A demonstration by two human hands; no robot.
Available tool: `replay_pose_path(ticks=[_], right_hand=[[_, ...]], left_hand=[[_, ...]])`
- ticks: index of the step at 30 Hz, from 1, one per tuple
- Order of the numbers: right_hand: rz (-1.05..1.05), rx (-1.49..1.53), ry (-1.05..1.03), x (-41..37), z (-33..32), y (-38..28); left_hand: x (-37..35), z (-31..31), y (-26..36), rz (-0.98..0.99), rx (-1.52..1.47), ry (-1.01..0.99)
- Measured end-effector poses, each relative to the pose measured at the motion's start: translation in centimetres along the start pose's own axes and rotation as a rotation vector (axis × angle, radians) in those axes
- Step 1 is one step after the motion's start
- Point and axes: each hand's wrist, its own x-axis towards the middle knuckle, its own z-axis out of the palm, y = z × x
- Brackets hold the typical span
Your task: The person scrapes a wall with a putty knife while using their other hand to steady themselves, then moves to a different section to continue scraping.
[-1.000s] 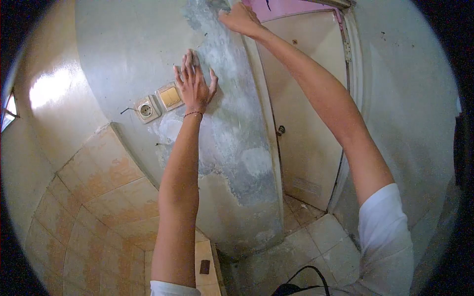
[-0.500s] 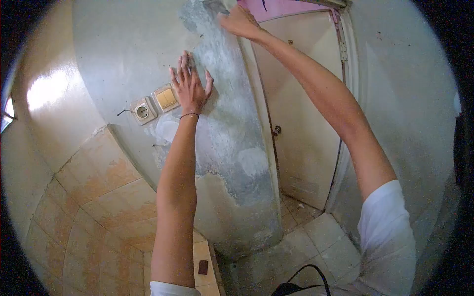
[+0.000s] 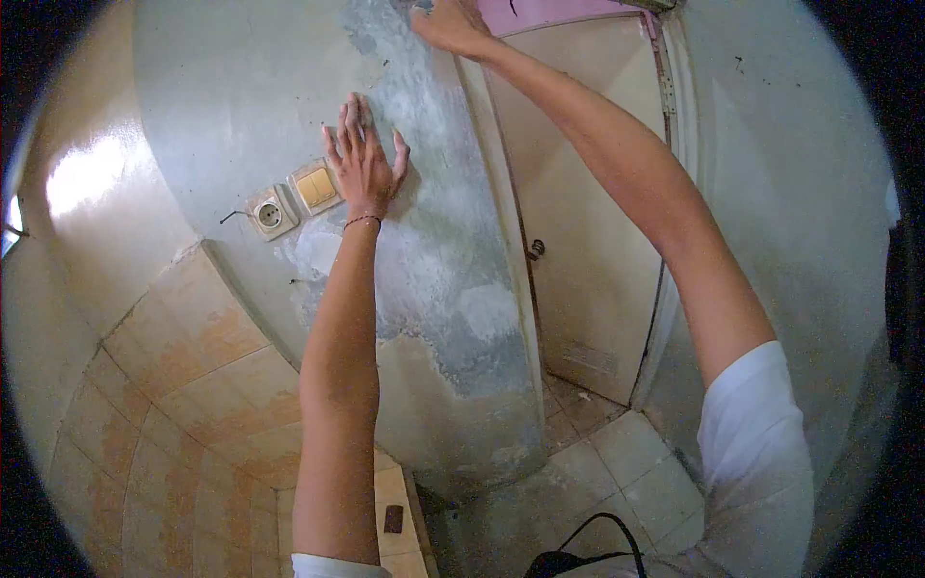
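Note:
Fingers spread, my left hand (image 3: 364, 164) lies flat on the wall (image 3: 241, 87), just right of a yellow light switch (image 3: 315, 187) and a round socket (image 3: 271, 215). It holds nothing. My right hand (image 3: 451, 23) is raised to the top edge of the view, against the patchy grey plaster strip (image 3: 424, 116) beside the door frame. Its fingers are curled round something small and greyish, partly cut off by the frame, that I cannot make out.
A pale door (image 3: 588, 193) with a dark knob (image 3: 537, 249) stands right of the plaster. Orange-patterned tiles (image 3: 193, 337) cover the lower left wall. A dark brown object (image 3: 393, 519) lies on a tiled ledge. Floor tiles (image 3: 636, 472) and a black strap (image 3: 607, 520) show below.
The whole view has shifted slightly. My right hand has moved a little up and to the left along the plaster, while my left hand stays flat in the same place beside the switch.

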Motion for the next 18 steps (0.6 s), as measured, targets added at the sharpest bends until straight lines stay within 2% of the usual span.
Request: replay_pose_path(ticks=[3, 6, 7, 10, 13, 18], right_hand=[[0.032, -0.075, -0.020, -1.8, 0.9, -0.6], [0.063, 0.006, -0.062, 0.4, -0.4, -0.6], [0.025, -0.009, 0.064, 1.1, 1.0, -0.6], [0.052, -0.052, 0.053, 0.7, 1.5, 0.2], [-0.054, -0.035, -0.008, 1.6, 1.2, 1.6], [0.065, -0.035, 0.057, 1.3, 1.9, 1.1]], left_hand=[[-0.1, 0.1, -0.4, -0.003, 0.021, 0.001], [-0.2, 0.3, -0.4, 0.003, 0.026, 0.011], [0.0, 0.2, -0.4, 0.001, 0.012, 0.008], [-0.1, -0.1, -0.2, -0.006, -0.019, 0.005], [-0.1, -0.1, -0.4, 0.007, -0.018, 0.023], [0.0, 0.0, -0.1, -0.002, -0.016, 0.009]])
